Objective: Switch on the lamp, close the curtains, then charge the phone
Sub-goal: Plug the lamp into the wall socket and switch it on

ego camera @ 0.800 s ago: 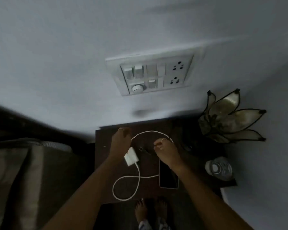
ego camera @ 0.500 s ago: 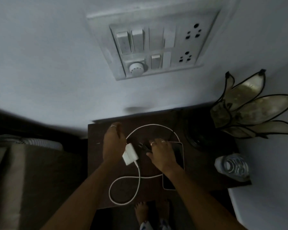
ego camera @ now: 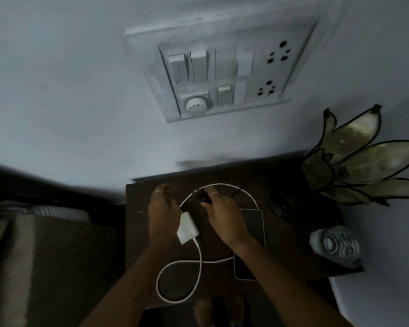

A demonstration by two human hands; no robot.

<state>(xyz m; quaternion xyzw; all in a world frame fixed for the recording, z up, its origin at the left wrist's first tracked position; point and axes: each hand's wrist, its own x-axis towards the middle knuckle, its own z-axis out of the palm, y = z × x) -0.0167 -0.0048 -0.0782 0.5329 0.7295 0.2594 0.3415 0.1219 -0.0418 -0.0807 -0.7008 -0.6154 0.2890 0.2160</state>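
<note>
On a dark bedside table (ego camera: 137, 244) lies a dark phone (ego camera: 254, 224), partly under my right wrist. A white charger adapter (ego camera: 186, 228) sits tilted against the thumb side of my left hand (ego camera: 162, 211), which holds it. Its white cable (ego camera: 200, 263) loops across the table and around behind my right hand. My right hand (ego camera: 224, 215) is closed on a small black switch (ego camera: 203, 197) on the lamp's black cord. The lamp (ego camera: 364, 166), with a petal-shaped shade, stands unlit at the table's right back corner.
A wall switchboard (ego camera: 175, 109) with switches, a dial and two sockets is above the table. A clear water bottle (ego camera: 335, 246) stands on the table's right edge. A bed (ego camera: 45, 256) lies to the left. My bare feet (ego camera: 222, 310) show below the table.
The view has come closer to the wall and table. My right hand moved from the cable by the phone up to the black cord switch. My left hand stayed by the adapter.
</note>
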